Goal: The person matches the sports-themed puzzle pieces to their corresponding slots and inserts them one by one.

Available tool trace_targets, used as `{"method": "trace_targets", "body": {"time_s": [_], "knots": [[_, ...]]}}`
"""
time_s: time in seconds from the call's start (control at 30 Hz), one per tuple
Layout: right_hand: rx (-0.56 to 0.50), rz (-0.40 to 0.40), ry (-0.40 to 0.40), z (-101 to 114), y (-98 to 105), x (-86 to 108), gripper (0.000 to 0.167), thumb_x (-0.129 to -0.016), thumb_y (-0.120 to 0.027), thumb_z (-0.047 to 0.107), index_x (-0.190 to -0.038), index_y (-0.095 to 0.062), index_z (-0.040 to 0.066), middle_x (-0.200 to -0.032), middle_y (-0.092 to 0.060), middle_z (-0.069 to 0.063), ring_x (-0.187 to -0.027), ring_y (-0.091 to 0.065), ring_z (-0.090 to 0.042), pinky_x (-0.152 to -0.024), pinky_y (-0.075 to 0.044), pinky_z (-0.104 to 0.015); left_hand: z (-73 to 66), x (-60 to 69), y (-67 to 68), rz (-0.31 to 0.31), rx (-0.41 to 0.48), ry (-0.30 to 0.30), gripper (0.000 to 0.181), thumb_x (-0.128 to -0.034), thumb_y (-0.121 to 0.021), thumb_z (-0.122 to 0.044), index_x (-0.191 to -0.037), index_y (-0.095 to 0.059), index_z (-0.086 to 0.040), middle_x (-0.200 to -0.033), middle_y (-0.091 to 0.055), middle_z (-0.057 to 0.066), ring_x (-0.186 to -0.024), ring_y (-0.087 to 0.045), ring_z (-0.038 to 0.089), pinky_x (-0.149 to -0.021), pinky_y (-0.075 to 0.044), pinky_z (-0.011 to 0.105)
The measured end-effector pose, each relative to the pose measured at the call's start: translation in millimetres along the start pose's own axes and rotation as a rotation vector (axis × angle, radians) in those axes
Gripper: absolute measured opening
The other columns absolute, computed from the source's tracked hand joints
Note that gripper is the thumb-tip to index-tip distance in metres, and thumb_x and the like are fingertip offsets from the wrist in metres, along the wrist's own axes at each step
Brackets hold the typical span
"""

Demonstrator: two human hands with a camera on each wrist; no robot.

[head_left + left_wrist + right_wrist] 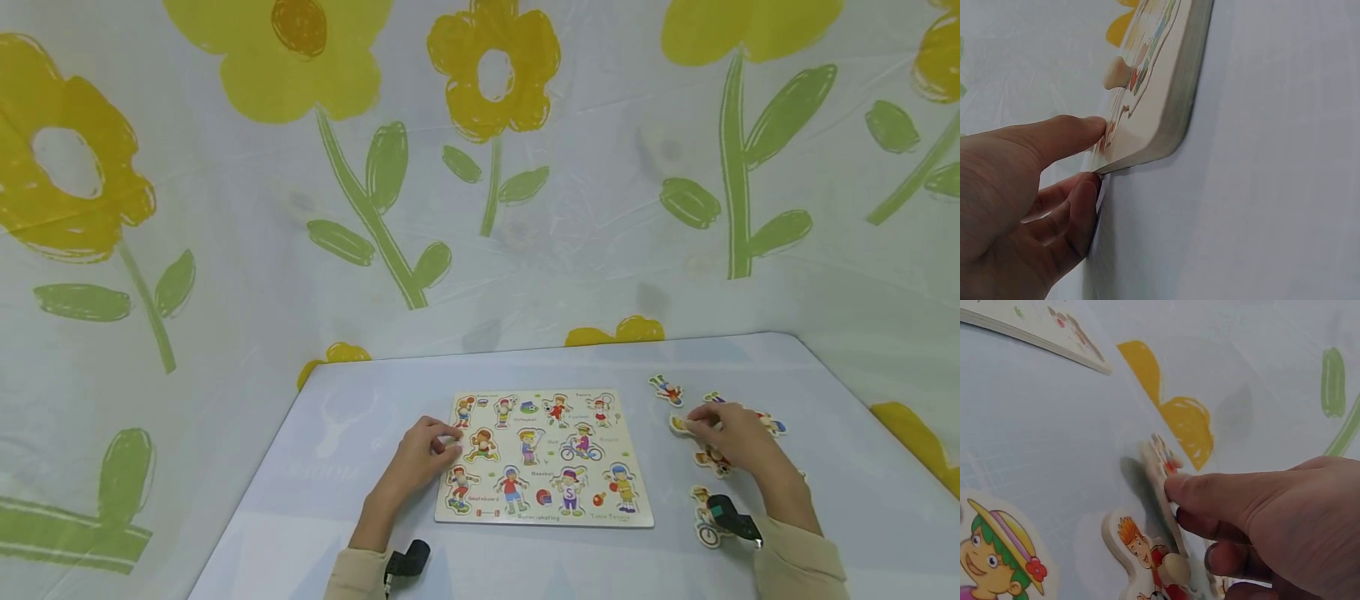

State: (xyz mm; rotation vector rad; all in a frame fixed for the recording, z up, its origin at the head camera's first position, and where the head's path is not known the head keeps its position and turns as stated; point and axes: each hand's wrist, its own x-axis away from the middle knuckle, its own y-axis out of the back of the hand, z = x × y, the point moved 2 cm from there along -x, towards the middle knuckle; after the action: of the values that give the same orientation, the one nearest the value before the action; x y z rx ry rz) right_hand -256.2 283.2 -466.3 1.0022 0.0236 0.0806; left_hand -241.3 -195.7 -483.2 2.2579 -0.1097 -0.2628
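A flat wooden puzzle board (508,450) with cartoon sports figures lies on the table. At its left edge is my left hand (424,454); the thumb (1088,130) presses the board's face while the curled fingers meet the edge from the side. A round wooden knob (1117,73) stands up from the board near that thumb. Right of the board, my right hand (733,435) pinches a puzzle piece (678,425), held tilted between thumb and fingers. Below it in the right wrist view lies a red-haired figure piece (1141,550) with its own knob. The held piece's picture is mostly hidden.
More loose pieces lie around the right hand: one (666,389) behind, one (771,423) to the right, a cyclist piece (707,518) in front. A patterned flower cloth (585,208) hangs behind the table (360,392). Black wrist cameras sit on both wrists.
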Motion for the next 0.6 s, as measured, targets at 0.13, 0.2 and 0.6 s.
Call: {"method": "trace_targets", "body": {"time_s": [0.13,0.2,0.6], "knots": [[0.001,-0.019,-0.049,-1.5,-3.5,-2.2,0.03,-0.092,-0.067,0.028,-0.106,-0.068,0.001,-0.089,-0.064,-0.008,-0.078,-0.053,-0.02,-0.065,-0.041,-0.03,1.4,-0.2,-0.7,-0.004,-0.004,-0.017,0.021,-0.0863,-0.074,-0.018,-0.107,-0.073,-0.013,-0.106,-0.059,0.007,-0.077,-0.051,0.012,-0.062,-0.041,0.02],[0.007,-0.038,-0.055,-1.1,-5.7,-3.3,0.029,-0.091,-0.069,0.029,-0.103,-0.068,0.003,-0.086,-0.064,-0.006,-0.076,-0.053,-0.019,-0.064,-0.041,-0.029,1.8,-0.1,-0.6,-0.004,-0.004,-0.019,0.021,-0.0863,-0.073,-0.018,-0.107,-0.073,-0.013,-0.106,-0.059,0.007,-0.077,-0.051,0.012,-0.061,-0.041,0.02],[0.022,-0.08,-0.015,8.3,-12.2,-5.1,0.015,-0.087,-0.069,0.014,-0.099,-0.071,0.006,-0.087,-0.067,-0.007,-0.077,-0.055,-0.02,-0.063,-0.042,-0.03,1.3,-1.0,-0.7,0.004,0.007,0.014,0.021,-0.0865,-0.074,-0.019,-0.107,-0.073,-0.015,-0.106,-0.059,0.005,-0.078,-0.051,0.011,-0.062,-0.041,0.02]]}}
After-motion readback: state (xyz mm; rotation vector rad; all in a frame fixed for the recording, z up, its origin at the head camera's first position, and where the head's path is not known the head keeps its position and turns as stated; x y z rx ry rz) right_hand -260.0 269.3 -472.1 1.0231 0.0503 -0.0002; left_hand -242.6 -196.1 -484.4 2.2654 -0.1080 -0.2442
